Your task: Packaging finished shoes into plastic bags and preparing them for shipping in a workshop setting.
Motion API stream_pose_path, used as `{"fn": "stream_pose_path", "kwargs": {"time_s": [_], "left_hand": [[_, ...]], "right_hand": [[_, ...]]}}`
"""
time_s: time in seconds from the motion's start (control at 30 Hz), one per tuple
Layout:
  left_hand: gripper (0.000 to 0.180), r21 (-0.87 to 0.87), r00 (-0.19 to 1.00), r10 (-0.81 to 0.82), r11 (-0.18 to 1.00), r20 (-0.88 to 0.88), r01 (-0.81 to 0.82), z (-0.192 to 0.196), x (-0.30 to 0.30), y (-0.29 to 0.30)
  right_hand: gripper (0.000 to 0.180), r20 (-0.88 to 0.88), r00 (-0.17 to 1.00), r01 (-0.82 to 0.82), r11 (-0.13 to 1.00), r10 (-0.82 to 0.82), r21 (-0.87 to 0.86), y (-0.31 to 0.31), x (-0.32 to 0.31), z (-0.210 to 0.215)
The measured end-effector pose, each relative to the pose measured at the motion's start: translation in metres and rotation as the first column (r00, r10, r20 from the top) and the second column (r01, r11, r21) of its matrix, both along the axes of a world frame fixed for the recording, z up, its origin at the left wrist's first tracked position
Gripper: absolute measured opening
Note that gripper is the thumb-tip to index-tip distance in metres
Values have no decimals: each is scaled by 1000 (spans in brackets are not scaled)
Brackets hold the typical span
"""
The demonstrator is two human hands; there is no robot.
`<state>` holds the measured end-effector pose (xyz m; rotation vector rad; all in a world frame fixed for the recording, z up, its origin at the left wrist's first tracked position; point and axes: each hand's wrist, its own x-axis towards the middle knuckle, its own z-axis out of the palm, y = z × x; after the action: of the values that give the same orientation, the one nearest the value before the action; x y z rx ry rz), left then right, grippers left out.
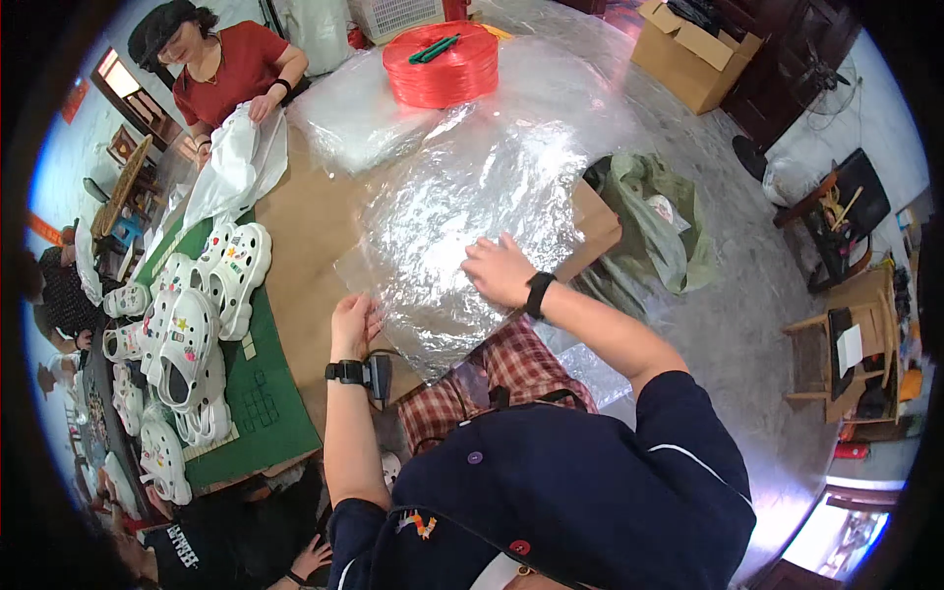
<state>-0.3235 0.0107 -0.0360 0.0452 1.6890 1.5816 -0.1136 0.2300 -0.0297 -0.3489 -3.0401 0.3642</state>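
A large sheet-like piece of clear plastic film [442, 211], crinkled and shiny, lies over brown cardboard before me. My left hand [355, 323] is at its left edge, with the fingers curled together on the film's border. On top of the film rests my right hand [500, 271], its fingers spread and holding nothing. Whether the film is a bag or a loose sheet, I cannot tell. To the left, a pile of white clogs [192, 324] with colourful charms sits on a green mat [265, 413].
A roll of red plastic twine [441, 74] with a green tool on it stands at the far side. Right of the cardboard [295, 231] is an open green sack [654, 221]. A co-worker [231, 74] handles white plastic at the far left. A cardboard box [693, 57] stands beyond.
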Motion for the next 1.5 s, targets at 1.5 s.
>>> {"fn": "stream_pose_path", "kwargs": {"time_s": [1.5], "left_hand": [[33, 335, 978, 202, 926, -52, -174, 35, 56, 6]], "right_hand": [[56, -365, 882, 148, 910, -299, -387, -108, -51, 35]]}}
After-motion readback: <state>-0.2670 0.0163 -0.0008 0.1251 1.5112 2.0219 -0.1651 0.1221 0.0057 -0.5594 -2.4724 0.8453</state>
